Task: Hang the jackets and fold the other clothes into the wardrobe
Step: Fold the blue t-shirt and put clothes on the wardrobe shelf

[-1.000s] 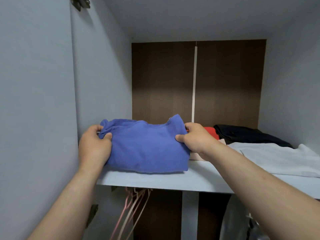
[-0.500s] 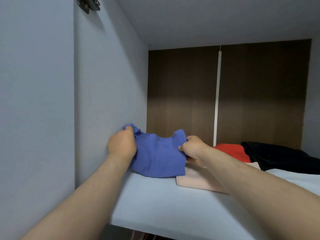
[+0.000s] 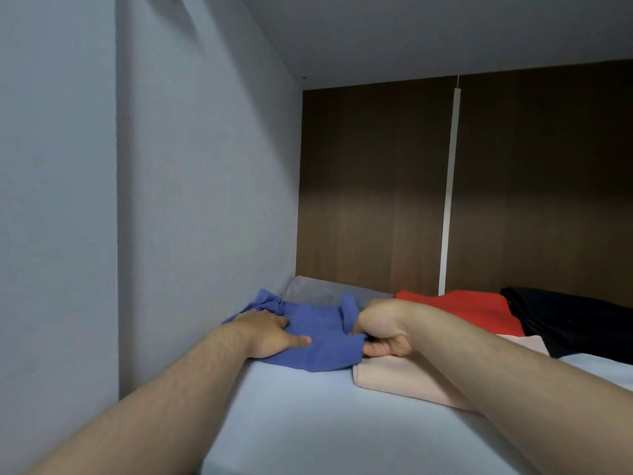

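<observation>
While the left hand (image 3: 270,332) presses flat-fingered on the folded blue cotton garment (image 3: 318,341), the right hand (image 3: 383,332) pinches its edge; a careless release could unfold it onto the pale pink folded cloth (image 3: 404,378).

Two hands (image 3: 270,332) (image 3: 387,330), one blue garment (image 3: 318,337), four other garments (image 3: 318,293) (image 3: 394,378) (image 3: 479,310) (image 3: 565,313), one shelf (image 3: 291,423).

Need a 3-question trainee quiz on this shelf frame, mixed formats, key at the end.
1. True or false: the blue garment lies at the left end of the shelf, by the side wall.
2. Which is nearest the front edge? A) black garment B) pink garment C) red garment
3. Fill in: the ___ hand pinches the blue garment's edge.
Key: 1 true; 2 B; 3 right hand; the left hand presses flat.
</observation>
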### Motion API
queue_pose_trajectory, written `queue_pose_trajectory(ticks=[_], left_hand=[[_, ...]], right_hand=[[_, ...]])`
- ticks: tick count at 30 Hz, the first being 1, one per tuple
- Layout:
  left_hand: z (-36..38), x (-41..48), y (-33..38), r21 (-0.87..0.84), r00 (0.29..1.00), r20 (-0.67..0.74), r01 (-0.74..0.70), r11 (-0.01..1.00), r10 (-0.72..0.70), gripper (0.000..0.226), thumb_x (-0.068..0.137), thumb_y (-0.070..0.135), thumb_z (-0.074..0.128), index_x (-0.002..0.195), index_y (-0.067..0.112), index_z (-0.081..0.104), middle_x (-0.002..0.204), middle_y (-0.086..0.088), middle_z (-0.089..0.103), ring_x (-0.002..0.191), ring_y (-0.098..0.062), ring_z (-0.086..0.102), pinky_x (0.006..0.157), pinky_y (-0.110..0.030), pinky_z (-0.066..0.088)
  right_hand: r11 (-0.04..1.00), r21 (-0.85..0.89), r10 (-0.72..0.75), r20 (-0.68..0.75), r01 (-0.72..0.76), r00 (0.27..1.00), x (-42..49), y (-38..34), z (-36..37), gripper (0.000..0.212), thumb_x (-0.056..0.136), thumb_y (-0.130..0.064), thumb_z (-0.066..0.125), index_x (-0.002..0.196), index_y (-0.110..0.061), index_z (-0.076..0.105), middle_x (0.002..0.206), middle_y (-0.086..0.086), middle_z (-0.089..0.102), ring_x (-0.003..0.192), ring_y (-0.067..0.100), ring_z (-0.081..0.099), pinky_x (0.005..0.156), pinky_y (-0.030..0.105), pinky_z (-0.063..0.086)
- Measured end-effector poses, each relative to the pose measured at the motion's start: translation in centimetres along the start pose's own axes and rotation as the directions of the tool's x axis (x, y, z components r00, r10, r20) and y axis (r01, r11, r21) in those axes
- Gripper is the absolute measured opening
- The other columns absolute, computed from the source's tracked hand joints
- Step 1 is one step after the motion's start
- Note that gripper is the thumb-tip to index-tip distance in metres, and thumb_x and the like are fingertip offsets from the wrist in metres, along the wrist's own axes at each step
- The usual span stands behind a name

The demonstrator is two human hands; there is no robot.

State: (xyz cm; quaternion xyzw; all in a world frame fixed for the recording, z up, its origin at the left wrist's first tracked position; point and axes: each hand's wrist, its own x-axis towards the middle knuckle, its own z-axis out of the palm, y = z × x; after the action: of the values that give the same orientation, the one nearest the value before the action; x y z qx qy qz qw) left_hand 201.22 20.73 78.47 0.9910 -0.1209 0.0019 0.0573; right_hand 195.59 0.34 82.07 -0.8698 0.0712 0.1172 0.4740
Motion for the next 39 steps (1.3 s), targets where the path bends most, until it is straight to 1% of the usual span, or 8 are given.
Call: queue_pose_trajectory(ticks=[3, 5, 8, 15, 23, 29, 34, 39], left_hand=[[0.4, 0.0, -0.1, -0.044, 0.995, -0.087, -0.046, 0.998, 0.042, 0.056, 0.084, 0.072, 0.049, 0.116, 0.028, 0.061, 0.129, 0.003, 0.060, 0.117, -0.018, 0.054, 0.095, -0.029, 0.039], [0.2, -0.3, -0.3, -0.101, 0.950, -0.288, -0.157, 0.982, 0.122, 0.044, 0.079, 0.064, 0.059, 0.101, 0.026, 0.063, 0.108, 0.008, 0.065, 0.100, -0.015, 0.058, 0.081, -0.027, 0.043], [-0.3, -0.4, -0.3, -0.104, 0.855, -0.455, -0.327, 0.939, 0.248, 0.036, 0.087, 0.050, 0.059, 0.116, 0.029, 0.064, 0.117, 0.012, 0.062, 0.112, -0.012, 0.054, 0.095, -0.026, 0.041], [0.4, 0.3, 0.4, 0.055, 0.994, 0.037, -0.105, 0.993, 0.103, 0.076, 0.088, 0.079, 0.027, 0.154, 0.043, 0.015, 0.165, 0.005, 0.006, 0.152, -0.019, -0.004, 0.121, -0.041, -0.004], [0.3, 1.8, 0.1, -0.041, 0.998, 0.056, 0.026, 0.999, -0.023, 0.079, 0.085, 0.080, 0.032, 0.153, 0.041, 0.021, 0.162, 0.002, 0.022, 0.147, -0.024, 0.025, 0.117, -0.038, 0.018], [-0.4, 0.5, -0.4, 0.182, 0.847, -0.423, -0.270, 0.945, 0.323, 0.060, 0.087, 0.059, 0.050, 0.140, 0.031, 0.049, 0.142, 0.007, 0.052, 0.135, -0.019, 0.039, 0.112, -0.032, 0.026], [0.3, 0.0, -0.3, -0.041, 0.997, 0.010, -0.076, 0.996, 0.076, 0.073, 0.089, 0.076, 0.035, 0.152, 0.041, 0.027, 0.163, 0.003, 0.021, 0.150, -0.027, 0.014, 0.119, -0.037, 0.010], [-0.1, 0.3, -0.2, -0.048, 0.997, 0.028, -0.071, 0.996, 0.072, 0.075, 0.087, 0.078, 0.036, 0.152, 0.041, 0.027, 0.162, 0.004, 0.023, 0.149, -0.025, 0.018, 0.119, -0.036, 0.015]], right_hand=[[0.735, -0.675, -0.299, -0.239, 0.063, 0.924, -0.4, -0.3, -1.3, 0.021, 0.088, -0.029, 0.062, 0.103, -0.014, 0.060, 0.099, 0.008, 0.062, 0.080, 0.023, 0.063, 0.065, 0.029, 0.046], [0.548, -0.820, -0.538, -0.195, 0.165, 0.820, -0.1, 0.0, -1.4, 0.047, 0.085, -0.051, 0.063, 0.120, -0.019, 0.058, 0.119, 0.005, 0.054, 0.108, 0.025, 0.058, 0.083, 0.030, 0.045], [0.561, -0.754, -0.485, 0.034, 0.341, 0.874, 0.3, 1.2, -0.3, 0.058, 0.090, -0.062, 0.053, 0.131, -0.022, 0.055, 0.128, 0.000, 0.051, 0.123, 0.023, 0.050, 0.096, 0.032, 0.040], [0.515, -0.821, -0.210, 0.161, 0.249, 0.964, 1.9, 2.6, 0.0, 0.084, 0.090, -0.078, 0.026, 0.158, -0.031, 0.012, 0.167, 0.000, 0.003, 0.153, 0.023, 0.000, 0.123, 0.046, 0.006], [0.593, -0.760, -0.309, 0.091, 0.266, 0.947, 2.1, 3.5, 0.0, 0.080, 0.089, -0.077, 0.033, 0.155, -0.034, 0.023, 0.166, -0.003, 0.003, 0.152, 0.021, 0.003, 0.122, 0.044, 0.011], [0.634, -0.712, -0.451, -0.026, 0.300, 0.892, 1.3, 3.9, -0.1, 0.068, 0.092, -0.071, 0.033, 0.149, -0.034, 0.038, 0.162, 0.001, 0.022, 0.148, 0.022, 0.020, 0.119, 0.039, 0.020], [0.596, -0.755, -0.348, 0.066, 0.275, 0.935, 1.6, 3.8, 0.0, 0.070, 0.095, -0.068, 0.032, 0.152, -0.027, 0.035, 0.161, 0.001, 0.025, 0.148, 0.020, 0.020, 0.120, 0.040, 0.018], [0.590, -0.761, -0.345, 0.067, 0.272, 0.936, 1.6, 3.7, -0.1, 0.069, 0.096, -0.066, 0.036, 0.154, -0.029, 0.031, 0.164, -0.001, 0.018, 0.150, 0.018, 0.014, 0.121, 0.036, 0.015]])
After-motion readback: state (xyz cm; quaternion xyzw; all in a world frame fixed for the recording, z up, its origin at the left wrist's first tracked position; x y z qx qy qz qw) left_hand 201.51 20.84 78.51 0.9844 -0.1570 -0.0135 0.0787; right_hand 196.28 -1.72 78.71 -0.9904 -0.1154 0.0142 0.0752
